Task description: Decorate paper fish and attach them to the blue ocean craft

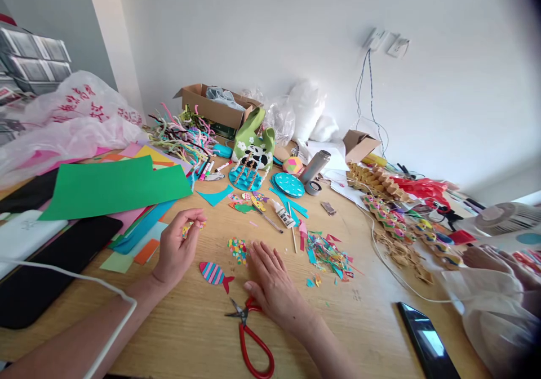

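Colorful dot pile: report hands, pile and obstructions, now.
Left hand: fingers curled, hold unclear. Right hand: palm down, beside dot pile. Nearby: striped fish; open scissors, partly hidden by right hand.

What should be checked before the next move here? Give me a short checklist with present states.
1. Pink-and-blue striped paper fish lies uncovered by hands: ok.
2. Small multicoloured paper dots within reach, beside the flat right-hand grip: ok.
3. Red-handled metal scissors closed: not ok, blades apart.
4. Scissors well away from the right-hand grip: not ok, one handle lies right by it.
5. Left-hand grip empty: cannot tell, fingers bunched over colourful bits.
6. White plastic glue bottle capped: cannot tell, too small.
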Motion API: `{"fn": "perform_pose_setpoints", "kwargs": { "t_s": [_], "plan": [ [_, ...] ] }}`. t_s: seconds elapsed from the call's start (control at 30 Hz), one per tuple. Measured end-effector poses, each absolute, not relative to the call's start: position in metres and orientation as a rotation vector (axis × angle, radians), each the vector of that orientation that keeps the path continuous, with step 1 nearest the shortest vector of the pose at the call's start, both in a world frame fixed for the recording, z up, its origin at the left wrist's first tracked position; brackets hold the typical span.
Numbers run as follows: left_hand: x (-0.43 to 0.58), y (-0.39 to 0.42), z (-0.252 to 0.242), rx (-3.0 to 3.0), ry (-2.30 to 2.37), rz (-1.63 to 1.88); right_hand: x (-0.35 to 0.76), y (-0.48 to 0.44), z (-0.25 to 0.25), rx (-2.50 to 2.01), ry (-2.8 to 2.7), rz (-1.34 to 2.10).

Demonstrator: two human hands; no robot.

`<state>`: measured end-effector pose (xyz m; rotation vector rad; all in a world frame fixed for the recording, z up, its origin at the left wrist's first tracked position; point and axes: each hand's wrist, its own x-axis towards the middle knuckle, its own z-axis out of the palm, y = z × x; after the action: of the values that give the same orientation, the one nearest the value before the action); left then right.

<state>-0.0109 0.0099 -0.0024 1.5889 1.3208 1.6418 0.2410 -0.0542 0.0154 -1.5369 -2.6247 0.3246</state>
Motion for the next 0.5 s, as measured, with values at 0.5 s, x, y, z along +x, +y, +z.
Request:
{"fn": "perform_pose_setpoints", "kwargs": {
  "t_s": [0.5],
  "plan": [
    [-0.006,0.008,0.005,1.702,1.394,1.541,0.218,-0.018,0.015,-1.38,-2.615,0.176]
  ]
}}
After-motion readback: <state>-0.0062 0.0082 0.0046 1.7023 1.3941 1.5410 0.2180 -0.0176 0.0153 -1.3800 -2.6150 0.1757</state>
